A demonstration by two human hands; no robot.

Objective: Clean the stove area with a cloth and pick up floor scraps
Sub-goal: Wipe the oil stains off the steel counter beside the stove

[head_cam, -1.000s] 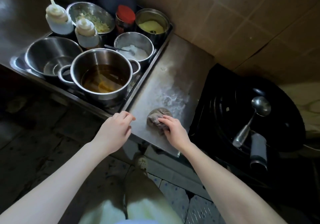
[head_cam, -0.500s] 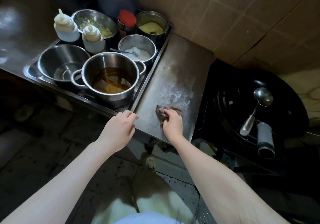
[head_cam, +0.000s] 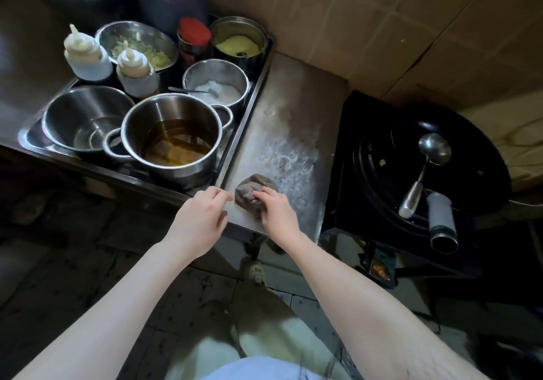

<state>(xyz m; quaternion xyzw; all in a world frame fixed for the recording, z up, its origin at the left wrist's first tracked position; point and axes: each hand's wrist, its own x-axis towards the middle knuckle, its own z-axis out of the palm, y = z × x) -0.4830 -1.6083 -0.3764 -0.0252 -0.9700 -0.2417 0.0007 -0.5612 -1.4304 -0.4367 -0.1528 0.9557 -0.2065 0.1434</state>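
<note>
One bunched grey cloth [head_cam: 253, 194] lies near the front edge of the counter [head_cam: 293, 109]. It looks soft, limp and probably damp, so it is best gripped from above. The right hand [head_cam: 276, 210] curls over it, gripping. The left hand [head_cam: 199, 218] hovers beside it, loosely curled and holding nothing.

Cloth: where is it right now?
Head view: the cloth lies bunched at the front edge of the steel counter under the right hand, with the tray of pots to its left and the black stove to its right.
</note>
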